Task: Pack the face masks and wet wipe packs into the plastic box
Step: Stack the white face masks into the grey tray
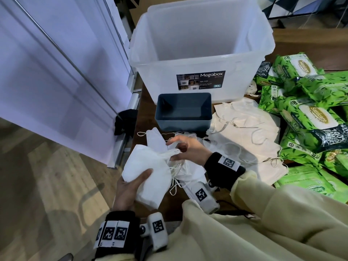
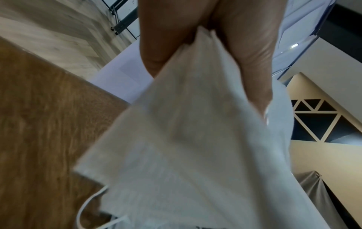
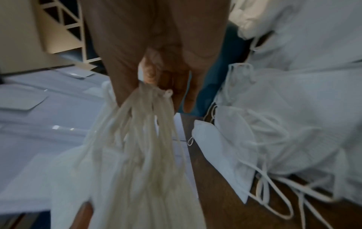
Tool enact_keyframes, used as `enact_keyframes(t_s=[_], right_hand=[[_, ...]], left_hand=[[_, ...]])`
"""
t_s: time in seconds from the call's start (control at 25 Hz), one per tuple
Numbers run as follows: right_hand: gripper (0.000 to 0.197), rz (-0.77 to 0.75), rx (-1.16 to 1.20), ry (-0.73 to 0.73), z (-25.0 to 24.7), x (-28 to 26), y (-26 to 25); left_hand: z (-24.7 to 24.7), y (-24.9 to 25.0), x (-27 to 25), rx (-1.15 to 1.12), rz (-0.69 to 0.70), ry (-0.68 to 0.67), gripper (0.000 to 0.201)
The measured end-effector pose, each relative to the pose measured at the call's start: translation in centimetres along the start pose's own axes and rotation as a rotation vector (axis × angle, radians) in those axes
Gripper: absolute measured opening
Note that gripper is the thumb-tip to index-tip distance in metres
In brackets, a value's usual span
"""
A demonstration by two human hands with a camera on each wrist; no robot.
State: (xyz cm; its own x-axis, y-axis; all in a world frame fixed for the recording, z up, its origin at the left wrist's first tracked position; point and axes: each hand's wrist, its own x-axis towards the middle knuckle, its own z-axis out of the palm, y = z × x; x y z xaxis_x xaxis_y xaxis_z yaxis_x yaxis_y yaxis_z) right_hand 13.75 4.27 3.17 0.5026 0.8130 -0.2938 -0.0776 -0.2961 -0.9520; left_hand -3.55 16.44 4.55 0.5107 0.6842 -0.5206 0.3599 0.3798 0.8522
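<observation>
Left hand clamps stack of folded white masks, thumb on top, near table edge. Right hand pinches bundled ear loops. Best: gather loops flat against stack, keep edges squared. Then lift clear of loose masks, right. Megabox plastic box far, empty; grey bin between. Green wipe packs far right, unpacked.

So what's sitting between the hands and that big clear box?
In the head view, a small blue-grey bin, empty, stands on the table between the hands holding face masks and the clear plastic box, right against its front.
</observation>
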Motion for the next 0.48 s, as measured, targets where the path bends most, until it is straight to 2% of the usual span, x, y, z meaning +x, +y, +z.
enact_keyframes(t_s=[0.08, 0.16, 0.24, 0.36, 0.48], right_hand=[[0.044, 0.037, 0.204, 0.092, -0.5, -0.1, 0.8], [0.047, 0.06, 0.4, 0.11, -0.2, -0.4, 1.4], [0.051, 0.109, 0.508, 0.023, 0.5, -0.7, 1.6], [0.052, 0.126, 0.4, -0.138, 1.1, -0.9, 1.3], [0.052, 0.22, 0.499, -0.206, 0.7, -0.9, 0.8]], left_hand=[[0.4, 0.2, 0.0, 0.0, 0.011, 0.006, 0.036], [0.8, 0.3, 0.0, 0.001, 0.013, 0.001, 0.036], [0.6, 0.3, 0.1, 0.011, 0.012, -0.004, 0.036], [0.0, 0.4, 0.1, 0.012, 0.005, -0.017, 0.027], [-0.2, 0.5, 0.0, 0.016, 0.008, -0.012, 0.028]])
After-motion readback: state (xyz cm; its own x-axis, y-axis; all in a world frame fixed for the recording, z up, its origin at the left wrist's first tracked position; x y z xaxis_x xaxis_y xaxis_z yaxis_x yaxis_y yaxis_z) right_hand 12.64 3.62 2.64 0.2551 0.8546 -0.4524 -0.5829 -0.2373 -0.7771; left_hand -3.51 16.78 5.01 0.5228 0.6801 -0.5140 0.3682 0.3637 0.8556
